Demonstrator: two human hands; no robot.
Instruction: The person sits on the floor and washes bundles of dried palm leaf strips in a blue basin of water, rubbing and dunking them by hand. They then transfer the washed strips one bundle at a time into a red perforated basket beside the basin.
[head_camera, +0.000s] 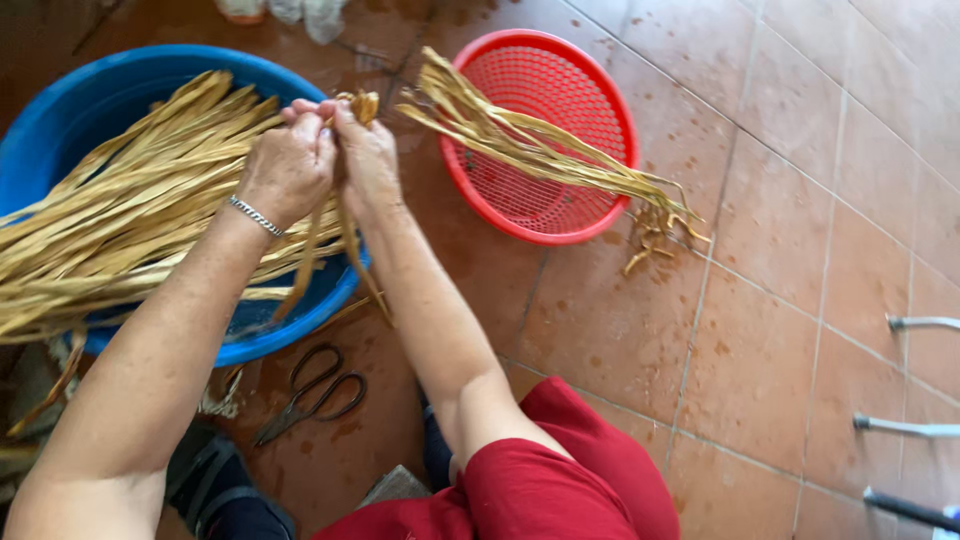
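My left hand (288, 165) and my right hand (366, 160) meet above the rim of a blue basin (60, 110), both pinching the top end of one tan leaf strip (350, 235) that hangs down between them. A silver bracelet (254, 215) circles my left wrist. The basin holds a thick bundle of long tan strips (120, 220) lying across it. To the right, a red mesh basket (590, 95) carries a smaller bunch of the same strips (520, 140), whose ends trail onto the tiles.
Black scissors (315, 392) lie on the wet brown tile floor (780, 300) just in front of the basin. Metal legs (915, 425) stick in from the right edge. My red clothing (540, 480) fills the bottom centre.
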